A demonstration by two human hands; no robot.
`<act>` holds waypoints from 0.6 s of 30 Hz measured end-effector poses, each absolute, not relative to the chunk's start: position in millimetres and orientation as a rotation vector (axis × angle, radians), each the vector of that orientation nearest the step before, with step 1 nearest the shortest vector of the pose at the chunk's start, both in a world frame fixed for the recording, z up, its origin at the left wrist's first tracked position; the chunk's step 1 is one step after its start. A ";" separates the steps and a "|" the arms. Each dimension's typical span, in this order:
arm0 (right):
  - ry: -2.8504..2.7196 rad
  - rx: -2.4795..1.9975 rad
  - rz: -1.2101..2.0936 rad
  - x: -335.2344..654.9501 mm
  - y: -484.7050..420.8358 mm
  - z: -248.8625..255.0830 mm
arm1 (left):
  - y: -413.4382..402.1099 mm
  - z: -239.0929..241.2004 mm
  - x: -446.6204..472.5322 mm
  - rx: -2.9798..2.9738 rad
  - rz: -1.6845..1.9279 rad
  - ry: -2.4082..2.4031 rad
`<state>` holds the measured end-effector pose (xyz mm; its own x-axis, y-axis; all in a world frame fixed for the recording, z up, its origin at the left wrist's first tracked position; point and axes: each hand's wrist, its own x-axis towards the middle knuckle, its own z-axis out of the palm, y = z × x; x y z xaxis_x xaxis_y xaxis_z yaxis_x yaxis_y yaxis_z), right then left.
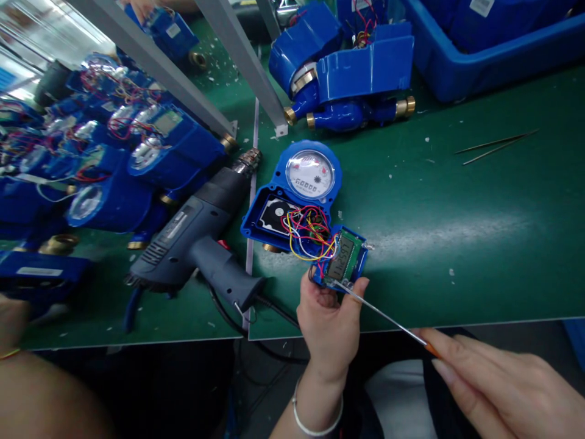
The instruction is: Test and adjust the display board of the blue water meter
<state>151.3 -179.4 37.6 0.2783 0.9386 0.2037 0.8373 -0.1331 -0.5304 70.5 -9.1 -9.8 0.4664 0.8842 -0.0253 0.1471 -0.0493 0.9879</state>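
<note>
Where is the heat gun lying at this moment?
The heat gun lies on the green table, left of the open water meter and right of the stacked blue meters.

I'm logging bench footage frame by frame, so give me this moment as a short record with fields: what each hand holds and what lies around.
left hand: left hand holds a display module with a lit screen
right hand: right hand grips a thin tool, its tip at the module's lower edge
wiring: coloured wires run from the module into the open water meter
beside it: heat gun lying on the green mat
far right: tweezers
left side: many blue meters
top right: blue bin
</note>
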 end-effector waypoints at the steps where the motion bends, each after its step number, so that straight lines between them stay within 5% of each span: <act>1: -1.585 -1.994 0.241 151.2 -178.9 37.0 | -9.2 -10.6 69.7 1.536 0.765 0.946; 12: -1.219 -1.829 0.600 149.4 -160.6 35.5 | -4.9 -7.7 70.4 1.539 0.802 0.885; 18: -1.419 -1.952 0.325 145.7 -159.2 26.8 | -2.2 -11.7 67.5 1.533 0.791 0.907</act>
<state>145.7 -159.2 26.8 0.3710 0.9090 0.1899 0.7355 -0.1628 -0.6577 67.5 -2.2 -11.7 0.4781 0.8783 0.0048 0.1235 -0.0727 0.9897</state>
